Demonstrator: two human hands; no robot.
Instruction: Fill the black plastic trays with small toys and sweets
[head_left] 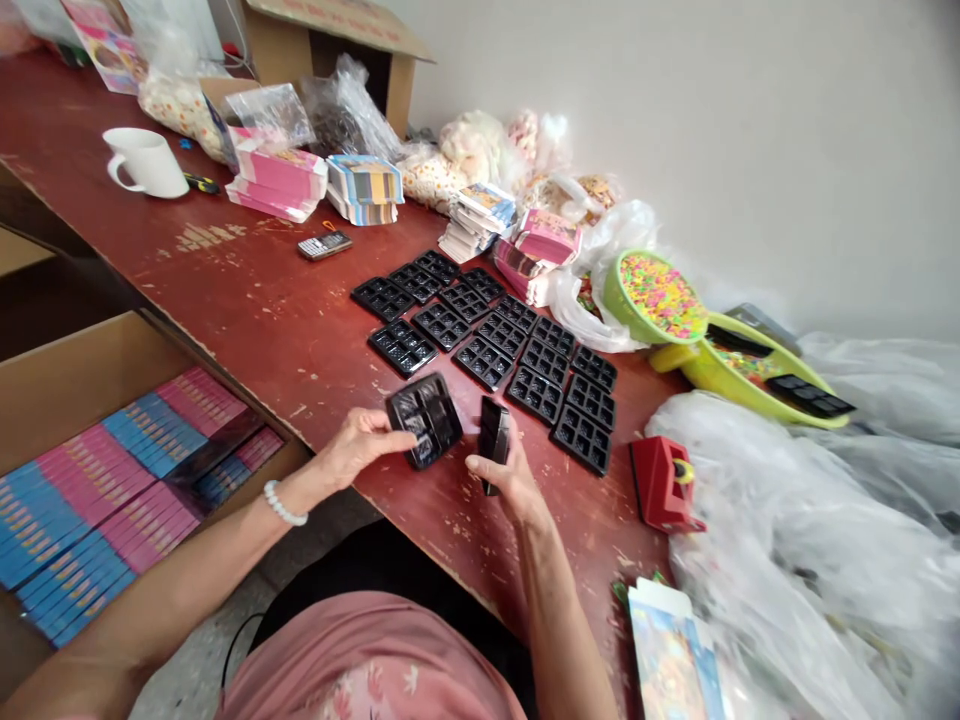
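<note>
Head view: black trays (484, 362) laid out and held

Set out on worktop (247, 290), at twelve o'clock from right hand (514, 480): many, apparently unfilled. Not yet laid down: those held. Left hand (364, 445): fingers nearly closed, pinching tilted tray (429, 408). Right hand: fingers curled round edge-on tray (493, 428), possibly stacked.

Set on the wearer's head, close above the near edge of the desk (262, 310); looks forward and down, aslant across it, wide enough to catch the wall (750, 150) behind and the open carton (67, 380) beside it.
</note>
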